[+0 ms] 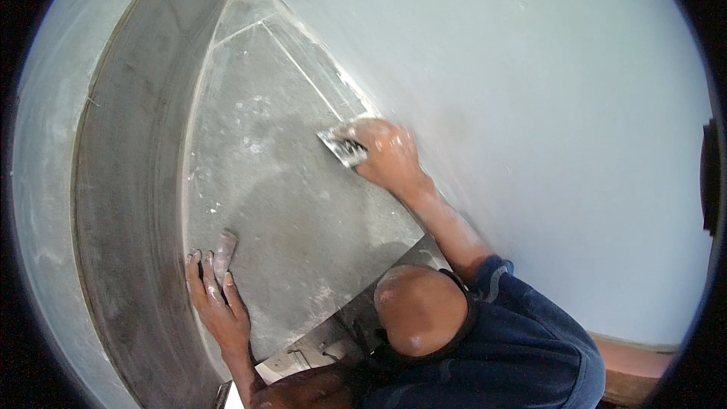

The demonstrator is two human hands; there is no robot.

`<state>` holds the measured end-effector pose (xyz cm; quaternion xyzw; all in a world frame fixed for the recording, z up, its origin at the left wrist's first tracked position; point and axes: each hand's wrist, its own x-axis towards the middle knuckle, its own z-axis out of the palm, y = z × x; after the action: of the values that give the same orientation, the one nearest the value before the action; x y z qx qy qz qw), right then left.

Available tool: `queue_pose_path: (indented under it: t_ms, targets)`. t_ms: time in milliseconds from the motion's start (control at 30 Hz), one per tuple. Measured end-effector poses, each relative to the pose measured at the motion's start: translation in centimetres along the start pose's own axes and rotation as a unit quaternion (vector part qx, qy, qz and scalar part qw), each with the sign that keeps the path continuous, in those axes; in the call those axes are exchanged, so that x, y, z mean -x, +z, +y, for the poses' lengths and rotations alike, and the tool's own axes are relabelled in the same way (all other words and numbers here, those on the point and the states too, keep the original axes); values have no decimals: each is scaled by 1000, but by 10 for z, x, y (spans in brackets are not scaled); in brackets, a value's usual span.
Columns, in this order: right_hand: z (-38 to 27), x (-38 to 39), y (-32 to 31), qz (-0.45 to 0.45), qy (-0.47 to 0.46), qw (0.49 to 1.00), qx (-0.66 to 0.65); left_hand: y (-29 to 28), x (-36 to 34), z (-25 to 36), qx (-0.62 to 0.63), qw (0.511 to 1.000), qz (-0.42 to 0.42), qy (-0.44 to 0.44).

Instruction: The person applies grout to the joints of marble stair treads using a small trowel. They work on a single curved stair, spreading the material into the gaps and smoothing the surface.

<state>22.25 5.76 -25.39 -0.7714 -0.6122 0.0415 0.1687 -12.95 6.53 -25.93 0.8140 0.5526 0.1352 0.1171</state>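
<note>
My right hand (390,153) is closed around a putty knife (343,148). Its flat blade, smeared with white, lies against the grey slab (280,174), close to the pale wall. White paste coats the fingers and knuckles of that hand. Nearer and to the left, my left hand (219,314) rests with fingers stretched out at the slab's left edge. A short pinkish-grey strip (226,246) lies by its fingertips; whether the fingers touch it or hold it, I cannot tell. White lines (303,72) run over the slab's far end, alongside the wall.
A smooth pale wall (545,121) rises along the right. At the left stands a tall dark grey panel (136,182), bent by the lens. Dark blue cloth (500,348) and a rounded patch of bare skin (420,310) fill the near middle, past the slab's front edge.
</note>
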Motion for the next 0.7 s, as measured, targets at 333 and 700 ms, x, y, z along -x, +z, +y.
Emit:
queue_pose_path:
  t_ms: [333, 700]
  targets:
    - [-2, -14, -2, 47, -31, 998, -2, 1, 2, 0, -2, 1000, 3, -5]
    - [-32, 25, -16, 75, -83, 983, -144, -18, -13, 24, 145, 985, 58, 70]
